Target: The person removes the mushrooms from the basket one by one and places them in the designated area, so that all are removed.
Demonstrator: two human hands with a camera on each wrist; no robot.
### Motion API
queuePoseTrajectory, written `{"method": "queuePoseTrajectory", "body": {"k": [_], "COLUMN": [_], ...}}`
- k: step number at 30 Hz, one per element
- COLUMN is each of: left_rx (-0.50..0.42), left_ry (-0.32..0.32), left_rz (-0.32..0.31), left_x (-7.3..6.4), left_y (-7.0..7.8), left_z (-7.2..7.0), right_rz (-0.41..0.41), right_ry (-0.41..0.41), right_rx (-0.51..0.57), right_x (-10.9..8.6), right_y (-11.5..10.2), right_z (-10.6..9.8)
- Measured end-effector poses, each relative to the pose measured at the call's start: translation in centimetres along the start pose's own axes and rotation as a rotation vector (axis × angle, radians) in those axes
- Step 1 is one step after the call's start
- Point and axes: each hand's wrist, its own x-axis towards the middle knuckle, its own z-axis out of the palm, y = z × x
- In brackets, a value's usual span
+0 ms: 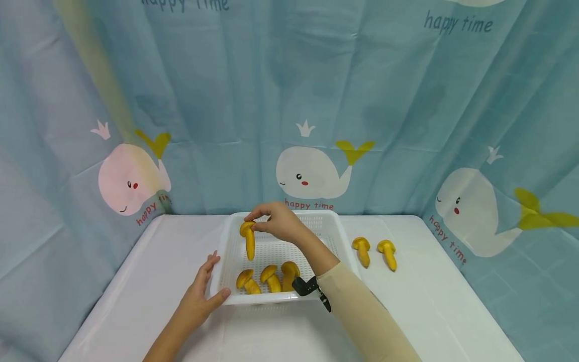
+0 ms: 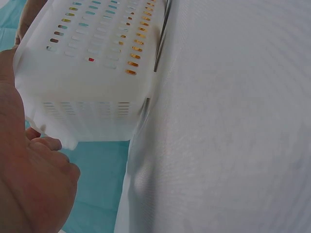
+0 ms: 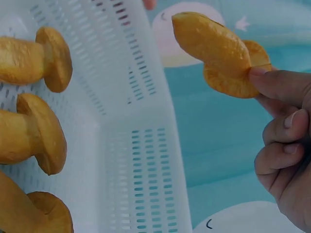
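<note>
My right hand point(image 1: 280, 223) pinches a yellow-brown mushroom point(image 1: 250, 244) by its cap, with the stem hanging down above the left part of a white plastic basket point(image 1: 341, 251). In the right wrist view the thumb and fingers grip that mushroom point(image 3: 214, 48) at the cap's edge, higher than the rim. My left hand point(image 1: 201, 289) holds the basket's near left corner, thumb at the front rim and fingers along the left side. Inside the basket three mushrooms point(image 1: 270, 279) lie in a row along the near wall; my right wrist partly covers the rightmost one.
Two more mushrooms point(image 1: 362, 251) lie on the white table point(image 1: 434, 301), right of the basket. A blue curtain point(image 1: 217, 125) with whale prints encloses the table at the back and sides. A black strap point(image 1: 312, 289) is around my right wrist.
</note>
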Motion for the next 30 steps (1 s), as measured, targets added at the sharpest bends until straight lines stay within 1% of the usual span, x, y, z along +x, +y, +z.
{"method": "queuePoseTrajectory", "body": {"k": [3,9,14,20,26,30], "left_rx": [-0.007,-0.010,-0.018,-0.023,-0.019,-0.009], "left_ry": [-0.003,-0.004,-0.004,-0.013,-0.006,-0.006], "left_rz": [0.002,0.005,0.017,0.014,0.004,-0.001], "left_x": [0.1,0.2,0.3,0.5,0.5,0.2], "left_y": [0.1,0.2,0.1,0.0,0.0,-0.1], "left_z": [0.0,0.0,-0.1,-0.1,0.0,0.1], "right_rz": [0.005,0.032,0.010,0.016,0.002,0.000], "right_ry": [0.043,0.107,0.144,0.176,0.201,0.219], "right_rx": [0.023,0.113,0.134,0.134,0.106,0.083], "right_x": [-1.2,-3.6,-5.2,-7.5,-9.4,-11.5], "right_y": [-0.1,0.0,-0.3,-0.3,0.1,0.6], "right_z": [-0.3,-0.8,-1.5,-2.2,-2.9,-3.6]}}
